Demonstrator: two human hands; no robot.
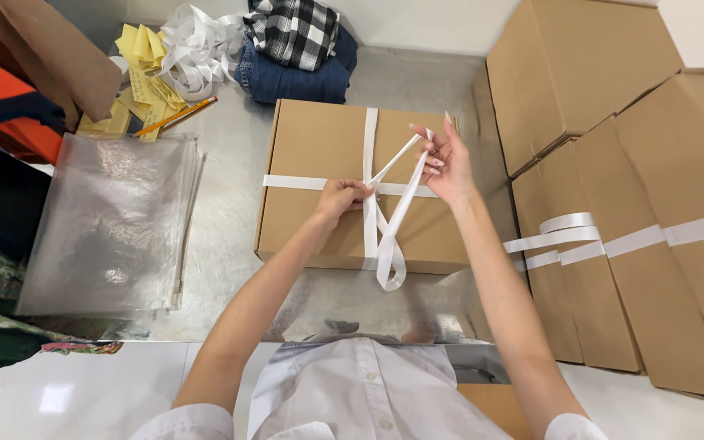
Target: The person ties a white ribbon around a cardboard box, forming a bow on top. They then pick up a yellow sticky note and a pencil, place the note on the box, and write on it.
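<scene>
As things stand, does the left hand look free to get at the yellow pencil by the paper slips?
Probably not right now: the left hand is pinching the white ribbon at the crossing on the cardboard box. The path to the yellow pencil looks unobstructed.

Flat brown cardboard box (319, 163) cross-bound with white ribbon (371, 220)

Work surface here is a shiny metal table (230, 204), pretty reflective, with a pale wall (417, 24) running along the far edge. Stack of clear plastic sheets (112, 224) on the left, yellow paper slips (144, 69) and a pencil (177, 116) behind it. Folded jeans (295, 80) with a plaid shirt (291, 28) at the back, cardboard boxes (605, 90) piled on the right. Light is bright and even.
</scene>
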